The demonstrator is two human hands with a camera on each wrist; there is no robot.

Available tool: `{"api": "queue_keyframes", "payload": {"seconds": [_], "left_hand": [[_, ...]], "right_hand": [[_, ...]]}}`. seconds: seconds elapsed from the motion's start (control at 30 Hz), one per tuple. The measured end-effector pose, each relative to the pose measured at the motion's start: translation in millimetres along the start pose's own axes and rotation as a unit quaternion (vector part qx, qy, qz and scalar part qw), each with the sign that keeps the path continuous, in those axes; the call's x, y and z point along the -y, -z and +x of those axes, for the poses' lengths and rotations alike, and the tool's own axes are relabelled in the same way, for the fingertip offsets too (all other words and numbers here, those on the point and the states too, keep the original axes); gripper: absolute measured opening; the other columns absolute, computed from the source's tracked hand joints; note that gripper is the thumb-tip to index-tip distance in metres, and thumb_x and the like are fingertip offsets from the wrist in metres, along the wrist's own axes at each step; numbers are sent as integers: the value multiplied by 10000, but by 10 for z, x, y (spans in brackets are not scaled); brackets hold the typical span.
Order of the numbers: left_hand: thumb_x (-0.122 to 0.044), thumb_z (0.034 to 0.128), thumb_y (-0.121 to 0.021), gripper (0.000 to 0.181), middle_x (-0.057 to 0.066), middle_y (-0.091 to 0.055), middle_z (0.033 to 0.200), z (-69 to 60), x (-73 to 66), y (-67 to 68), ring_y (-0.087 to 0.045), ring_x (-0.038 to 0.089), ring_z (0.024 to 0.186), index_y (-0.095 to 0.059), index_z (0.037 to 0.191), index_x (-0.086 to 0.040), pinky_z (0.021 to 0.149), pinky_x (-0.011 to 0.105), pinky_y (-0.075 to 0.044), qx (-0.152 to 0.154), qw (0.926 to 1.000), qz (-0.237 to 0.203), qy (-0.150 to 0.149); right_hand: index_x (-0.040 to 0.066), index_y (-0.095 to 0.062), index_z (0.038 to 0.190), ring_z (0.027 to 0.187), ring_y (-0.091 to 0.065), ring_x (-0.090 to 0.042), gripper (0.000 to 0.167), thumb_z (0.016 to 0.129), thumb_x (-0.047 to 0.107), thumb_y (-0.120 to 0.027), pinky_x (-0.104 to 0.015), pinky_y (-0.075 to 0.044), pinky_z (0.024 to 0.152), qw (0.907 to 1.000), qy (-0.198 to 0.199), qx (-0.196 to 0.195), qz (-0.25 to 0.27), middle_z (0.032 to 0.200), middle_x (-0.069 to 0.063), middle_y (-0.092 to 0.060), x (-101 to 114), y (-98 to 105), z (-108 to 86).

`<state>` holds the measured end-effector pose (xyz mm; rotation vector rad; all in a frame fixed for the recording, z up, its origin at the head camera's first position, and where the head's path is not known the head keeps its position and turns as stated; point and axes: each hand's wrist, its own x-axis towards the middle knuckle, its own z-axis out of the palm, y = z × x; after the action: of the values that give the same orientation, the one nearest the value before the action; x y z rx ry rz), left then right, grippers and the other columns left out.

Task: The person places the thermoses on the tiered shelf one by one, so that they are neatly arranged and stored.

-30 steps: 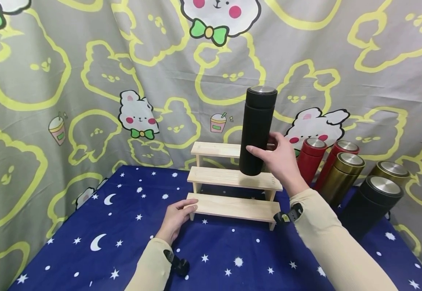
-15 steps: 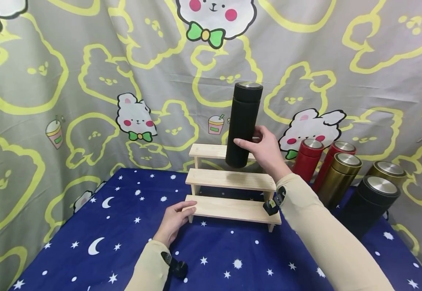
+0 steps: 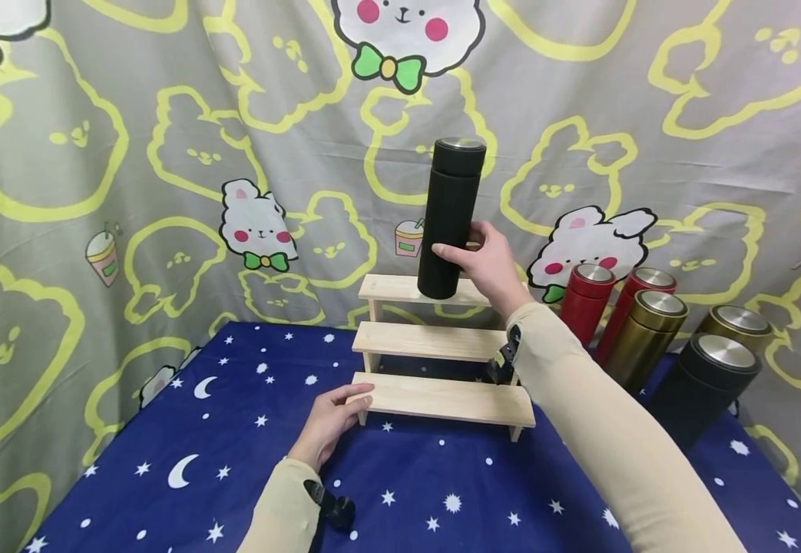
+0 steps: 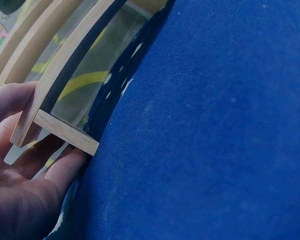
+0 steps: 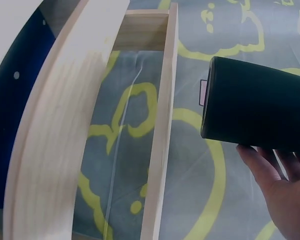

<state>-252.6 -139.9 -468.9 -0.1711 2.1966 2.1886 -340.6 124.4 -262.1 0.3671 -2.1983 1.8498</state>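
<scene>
My right hand [image 3: 490, 261] grips a black thermos bottle [image 3: 449, 219] around its lower half, thumb in front. The bottle stands nearly upright in the air with its silver-topped lid up. In the right wrist view, a gap separates the base of the bottle [image 5: 255, 102] from the top shelf [image 5: 161, 135]. Below it is a three-step wooden display stand [image 3: 435, 338]. My left hand [image 3: 327, 422] pinches the left end of the lowest step [image 3: 448, 397]; in the left wrist view the thumb lies on the board and the fingers [image 4: 65, 170] reach beneath it.
At the right stand two red bottles [image 3: 585, 303], two gold bottles [image 3: 645, 338] and another black bottle [image 3: 704, 388], grouped close together beside my right forearm. A dark blue cloth with stars [image 3: 234, 461] covers the table. A patterned curtain [image 3: 331, 153] hangs right behind the stand.
My right hand has carried the black thermos bottle left, up and back, from over the middle step to over the top step. The left hand keeps its hold on the stand.
</scene>
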Motion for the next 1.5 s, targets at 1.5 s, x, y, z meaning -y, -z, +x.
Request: {"api": "queue_keyframes", "payload": {"seconds": [1.5], "left_hand": [[-102,859,-759,300,179,-563,1271,9,43,14,-593,167,859,-718,1132,14,699,272,-467,27,9998,-154,-152]], "right_hand": [[-15,-454,1355,1138,-522,-282,648,834,162,-796,-385,-414,977,9992,-189,347,83,1243,-165,-534,-174,-514,338]]}}
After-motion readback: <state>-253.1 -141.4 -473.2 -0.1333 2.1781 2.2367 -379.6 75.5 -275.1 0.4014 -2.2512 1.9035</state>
